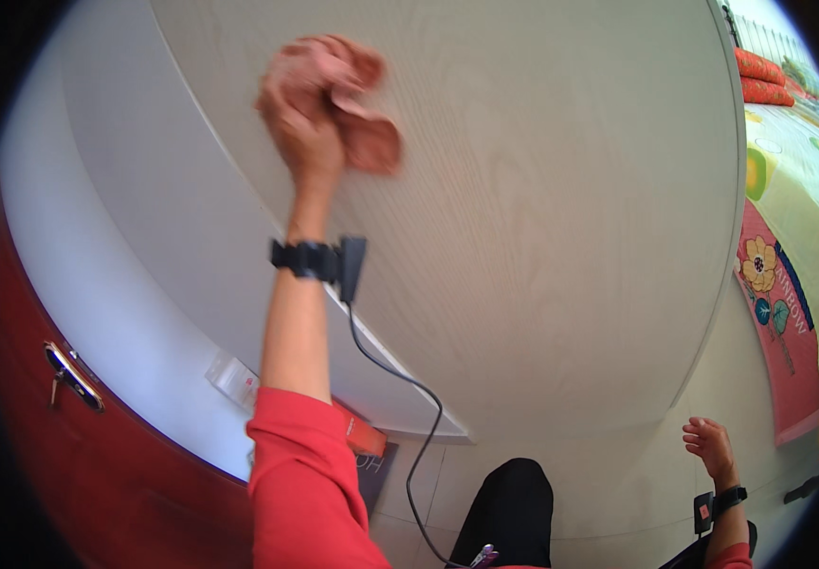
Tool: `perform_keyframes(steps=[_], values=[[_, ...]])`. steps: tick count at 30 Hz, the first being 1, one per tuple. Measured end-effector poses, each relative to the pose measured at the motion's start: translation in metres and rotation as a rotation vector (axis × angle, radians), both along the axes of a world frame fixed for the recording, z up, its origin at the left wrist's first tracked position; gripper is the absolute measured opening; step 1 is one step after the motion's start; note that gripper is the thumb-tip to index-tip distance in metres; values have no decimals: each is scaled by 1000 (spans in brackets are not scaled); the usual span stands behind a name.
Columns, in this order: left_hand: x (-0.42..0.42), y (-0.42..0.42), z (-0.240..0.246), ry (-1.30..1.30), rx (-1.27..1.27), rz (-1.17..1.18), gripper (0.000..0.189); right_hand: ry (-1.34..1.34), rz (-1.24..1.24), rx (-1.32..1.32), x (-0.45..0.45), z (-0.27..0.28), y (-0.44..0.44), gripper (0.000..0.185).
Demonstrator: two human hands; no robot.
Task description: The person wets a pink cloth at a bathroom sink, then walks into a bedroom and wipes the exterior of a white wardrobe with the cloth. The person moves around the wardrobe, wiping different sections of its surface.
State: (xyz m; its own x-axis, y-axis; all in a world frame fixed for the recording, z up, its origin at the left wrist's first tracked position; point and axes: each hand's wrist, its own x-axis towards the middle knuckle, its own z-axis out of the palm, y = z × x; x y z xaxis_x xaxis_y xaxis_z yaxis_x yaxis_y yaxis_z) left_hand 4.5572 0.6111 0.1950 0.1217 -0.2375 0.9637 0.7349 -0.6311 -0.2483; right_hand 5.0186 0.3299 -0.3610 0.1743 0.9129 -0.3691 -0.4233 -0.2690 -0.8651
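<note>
My left hand (306, 135) is raised at the upper left, closed around a crumpled pink cloth (374, 142) and blurred by motion. The cloth lies against a large pale wood-grain panel (523, 199). A black strap with a small device (352, 267) sits on my left wrist, and a cable runs down from it. My right hand (711, 444) hangs low at the right, away from the panel, fingers slightly curled and apart, holding nothing. It also has a strapped device at the wrist.
A red door (18, 398) with a handle and key stands at the left. A white socket plate (233, 380) and an orange box (363, 434) are below the panel's left edge. A bed with a patterned sheet (793, 163) is at the right. My black-clad knee (512, 505) is below.
</note>
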Motion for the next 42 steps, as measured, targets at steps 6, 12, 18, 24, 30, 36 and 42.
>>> perform_keyframes(steps=[6,12,18,24,30,36,42], values=[[-51,11,-18,-61,22,-11,57,-28,35,-1,3,1,-5,40],[-54,-8,-236,-269,-176,38,71,-36,49,7,1,4,-11,44],[-41,-53,-436,-357,-598,89,67,-54,78,-27,-6,6,-13,47],[-24,-65,-547,-643,-748,27,48,-80,90,-40,-6,11,-23,52],[-27,-57,-614,-940,-1012,-70,27,-144,116,-79,-12,25,-35,54],[-52,-25,-721,-1562,-1198,-193,30,-135,103,-94,-19,39,-46,47],[-75,-63,-729,-166,-1854,-167,25,-157,112,-169,-23,43,-55,46]])
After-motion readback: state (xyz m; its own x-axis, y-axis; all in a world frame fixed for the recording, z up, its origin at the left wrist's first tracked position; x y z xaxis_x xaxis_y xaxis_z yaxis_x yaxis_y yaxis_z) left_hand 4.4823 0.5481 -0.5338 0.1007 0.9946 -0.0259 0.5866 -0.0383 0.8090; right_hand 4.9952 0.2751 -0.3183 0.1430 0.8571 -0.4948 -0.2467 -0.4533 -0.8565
